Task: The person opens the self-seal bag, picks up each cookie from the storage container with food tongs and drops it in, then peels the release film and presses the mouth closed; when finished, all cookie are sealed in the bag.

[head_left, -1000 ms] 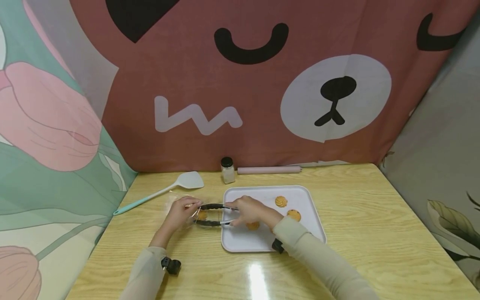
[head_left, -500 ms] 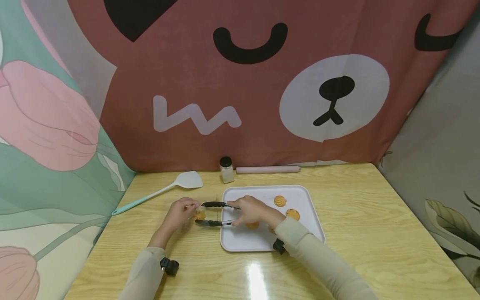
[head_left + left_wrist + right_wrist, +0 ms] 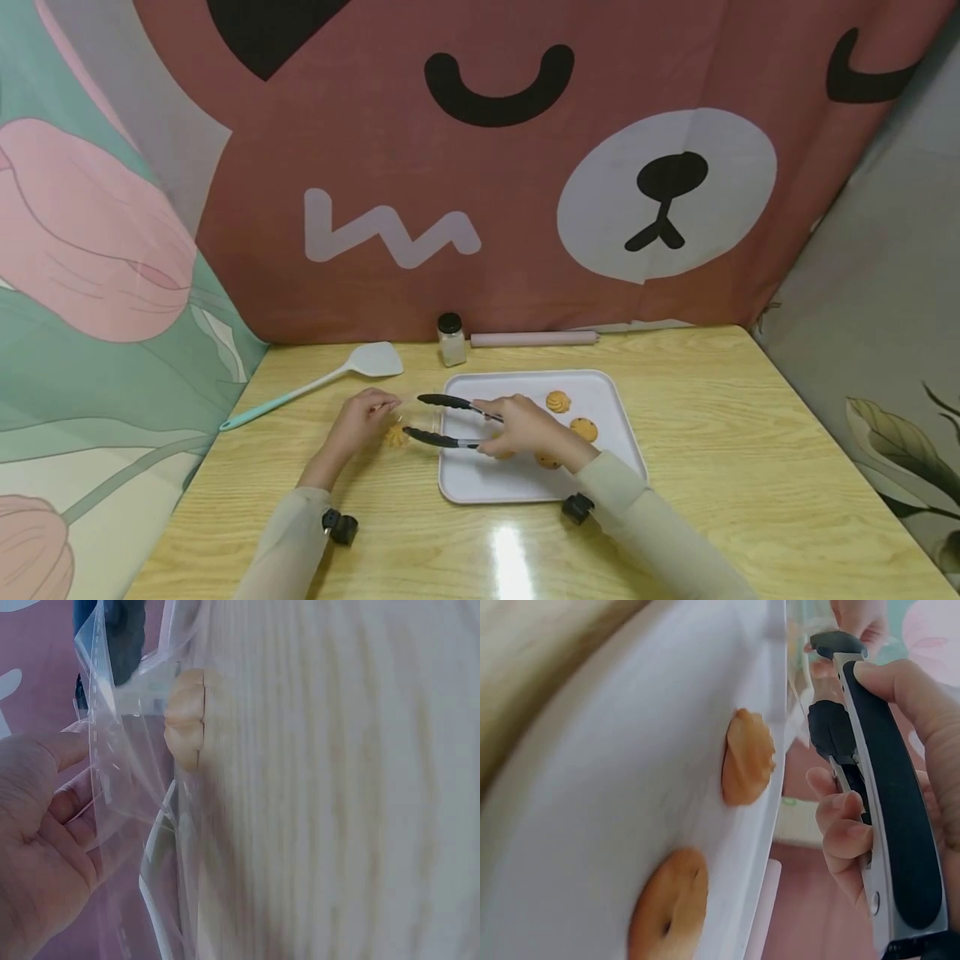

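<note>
My left hand [image 3: 363,419] pinches the edge of a clear plastic bag [image 3: 112,769], left of the tray. A swirled cookie [image 3: 185,720] lies low in the bag, near the table surface. My right hand [image 3: 525,427] grips a pair of black-and-silver tongs [image 3: 892,795] over the white tray [image 3: 468,487]. The tongs' black tips are spread apart with nothing between them, to the right of the bag. On the tray are a swirled cookie [image 3: 558,402], a round dotted cookie [image 3: 583,430] and another cookie [image 3: 549,460], partly hidden by the right hand.
A spatula [image 3: 375,360] with a teal handle lies at the back left. Behind the tray stand a black-lidded jar [image 3: 452,343] and a pale pink rolling pin-like rod [image 3: 534,339]. A printed cloth hangs along the table's back edge.
My right hand has drawn the tongs rightward, out of the bag, with their tips apart. The cookie stays in the bag. My left hand still holds the bag's edge in nearly the same place.
</note>
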Demonstrator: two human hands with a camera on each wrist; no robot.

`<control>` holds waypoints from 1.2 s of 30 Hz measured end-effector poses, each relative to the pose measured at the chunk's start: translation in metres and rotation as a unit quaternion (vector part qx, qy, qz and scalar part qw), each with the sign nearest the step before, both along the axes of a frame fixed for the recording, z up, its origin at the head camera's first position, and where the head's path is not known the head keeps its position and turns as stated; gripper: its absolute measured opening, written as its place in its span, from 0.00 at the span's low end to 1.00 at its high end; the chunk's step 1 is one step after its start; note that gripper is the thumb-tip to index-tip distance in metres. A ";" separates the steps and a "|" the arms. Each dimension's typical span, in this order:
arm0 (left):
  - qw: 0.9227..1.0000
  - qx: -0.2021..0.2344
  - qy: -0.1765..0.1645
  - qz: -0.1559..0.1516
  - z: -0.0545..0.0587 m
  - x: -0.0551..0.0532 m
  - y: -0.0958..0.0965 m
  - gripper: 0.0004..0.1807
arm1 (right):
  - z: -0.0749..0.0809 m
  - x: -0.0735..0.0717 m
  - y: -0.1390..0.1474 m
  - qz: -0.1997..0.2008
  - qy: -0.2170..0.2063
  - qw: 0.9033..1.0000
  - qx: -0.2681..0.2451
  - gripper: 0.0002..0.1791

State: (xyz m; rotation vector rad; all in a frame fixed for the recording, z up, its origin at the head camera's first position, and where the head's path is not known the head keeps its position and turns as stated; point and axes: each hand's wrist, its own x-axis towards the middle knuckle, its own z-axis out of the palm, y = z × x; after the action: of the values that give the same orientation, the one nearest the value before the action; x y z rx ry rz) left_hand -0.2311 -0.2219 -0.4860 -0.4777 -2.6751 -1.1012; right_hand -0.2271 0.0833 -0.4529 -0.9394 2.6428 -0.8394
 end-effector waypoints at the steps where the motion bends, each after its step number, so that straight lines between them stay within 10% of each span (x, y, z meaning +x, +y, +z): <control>1: 1.000 -0.003 0.004 -0.003 0.000 0.000 -0.001 0.08 | 0.000 0.001 0.004 -0.003 0.000 1.000 -0.007 0.41; 22: 0.997 -0.010 0.065 -0.032 0.007 -0.004 -0.010 0.07 | -0.006 0.031 0.086 -0.067 0.061 0.994 -0.062 0.42; 36: 0.999 -0.001 0.037 -0.031 0.017 -0.001 -0.014 0.08 | -0.004 0.038 0.139 -0.111 0.083 0.987 -0.077 0.40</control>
State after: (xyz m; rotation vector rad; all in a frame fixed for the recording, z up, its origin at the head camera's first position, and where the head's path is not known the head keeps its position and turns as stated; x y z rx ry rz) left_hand -0.2322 -0.2360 -0.4690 -0.5947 -2.6146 -1.0753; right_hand -0.1893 0.2228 -0.4568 -0.7879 2.9009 -1.0719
